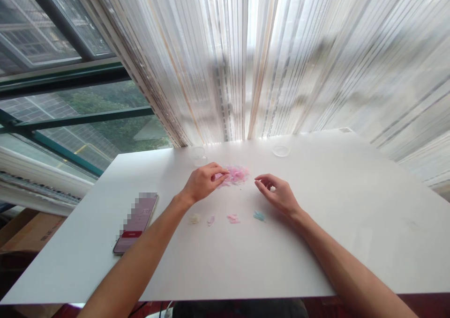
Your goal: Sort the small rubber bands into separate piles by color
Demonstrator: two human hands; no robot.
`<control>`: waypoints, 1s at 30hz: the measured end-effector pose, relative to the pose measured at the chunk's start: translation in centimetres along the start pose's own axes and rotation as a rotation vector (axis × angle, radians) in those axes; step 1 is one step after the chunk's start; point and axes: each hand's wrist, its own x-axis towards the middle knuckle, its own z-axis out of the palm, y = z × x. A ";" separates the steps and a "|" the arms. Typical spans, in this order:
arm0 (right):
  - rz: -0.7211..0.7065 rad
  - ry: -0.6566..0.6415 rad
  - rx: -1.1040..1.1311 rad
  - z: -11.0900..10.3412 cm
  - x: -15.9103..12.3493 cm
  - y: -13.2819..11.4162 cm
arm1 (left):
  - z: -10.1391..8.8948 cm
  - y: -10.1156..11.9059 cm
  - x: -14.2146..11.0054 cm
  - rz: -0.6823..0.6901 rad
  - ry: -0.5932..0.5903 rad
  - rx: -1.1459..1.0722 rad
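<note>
In the head view, the left hand (206,182) is at the pink-lilac flake pile (239,173), fingertips close together; any pinched flake is indiscernible. The right hand (279,194) curls beside it, grip equally unclear. Four small colour groups, cream (194,218), lilac (210,221), pink (233,218) and blue (259,216), lie apart; most flakes seem left. Worktop (369,205) room stretches rightward; a phone (142,219) sits left.

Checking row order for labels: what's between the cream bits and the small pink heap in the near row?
The lilac bits, lying apart from both the cream bits and the small pink heap, in the head view.
</note>
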 end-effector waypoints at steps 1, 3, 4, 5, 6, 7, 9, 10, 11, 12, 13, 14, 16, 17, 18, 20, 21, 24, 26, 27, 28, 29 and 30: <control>-0.033 -0.005 0.015 0.1 -0.1 -0.2 | 0.2 0.4 0.0 0.009 -0.008 -0.002; -0.094 -0.019 0.028 0.3 -0.3 -0.4 | 0.7 1.2 0.2 0.033 -0.024 0.003; -0.119 -0.028 0.029 0.4 -0.4 -0.5 | 1.0 1.5 0.2 0.046 -0.031 0.007; -0.140 -0.037 0.028 0.5 -0.5 -0.5 | 1.2 1.8 0.3 0.056 -0.035 0.008; -0.156 -0.045 0.025 0.6 -0.5 -0.5 | 1.5 2.1 0.4 0.064 -0.041 0.008; -0.168 -0.049 0.020 0.7 -0.5 -0.4 | 1.7 2.3 0.5 0.071 -0.046 0.007; -0.183 -0.053 0.005 0.8 -0.5 -0.4 | 2.1 2.6 0.7 0.077 -0.054 0.002; -0.186 -0.056 -0.005 0.8 -0.5 -0.3 | 2.3 2.7 0.8 0.076 -0.058 0.001; -0.185 -0.063 -0.015 0.8 -0.5 -0.3 | 2.4 2.7 0.8 0.074 -0.061 0.002; -0.183 -0.072 -0.026 0.8 -0.5 -0.3 | 2.4 2.8 0.9 0.070 -0.062 0.002; -0.178 -0.080 -0.034 0.7 -0.5 -0.4 | 2.5 2.8 0.9 0.064 -0.061 0.000; -0.172 -0.089 -0.040 0.7 -0.5 -0.4 | 2.5 2.8 0.9 0.059 -0.062 -0.005; -0.163 -0.094 -0.041 0.7 -0.6 -0.5 | 2.6 2.9 0.9 0.053 -0.071 -0.032; -0.162 -0.091 -0.035 0.7 -0.6 -0.6 | 2.7 3.0 0.8 0.053 -0.077 -0.052; -0.162 -0.084 -0.027 0.7 -0.6 -0.6 | 2.8 3.1 0.7 0.051 -0.084 -0.073; -0.167 -0.066 -0.015 0.7 -0.6 -0.7 | 3.0 3.2 0.6 0.046 -0.095 -0.117; -0.168 -0.057 -0.012 0.7 -0.6 -0.8 | 3.1 3.3 0.5 0.042 -0.099 -0.136; -0.167 -0.041 -0.017 0.6 -0.6 -1.0 | 3.2 3.4 0.5 0.035 -0.102 -0.166; -0.163 -0.036 -0.023 0.5 -0.6 -1.1 | 3.3 3.4 0.4 0.034 -0.104 -0.170; -0.161 -0.034 -0.025 0.5 -0.6 -1.2 | 3.3 3.4 0.4 0.033 -0.105 -0.173; -0.160 -0.032 -0.028 0.4 -0.6 -1.2 | 3.4 3.3 0.4 0.031 -0.105 -0.179; -0.160 -0.029 -0.031 0.4 -0.7 -1.3 | 3.4 3.2 0.3 0.030 -0.104 -0.187; -0.162 -0.026 -0.032 0.4 -0.7 -1.3 | 3.4 3.2 0.2 0.028 -0.100 -0.199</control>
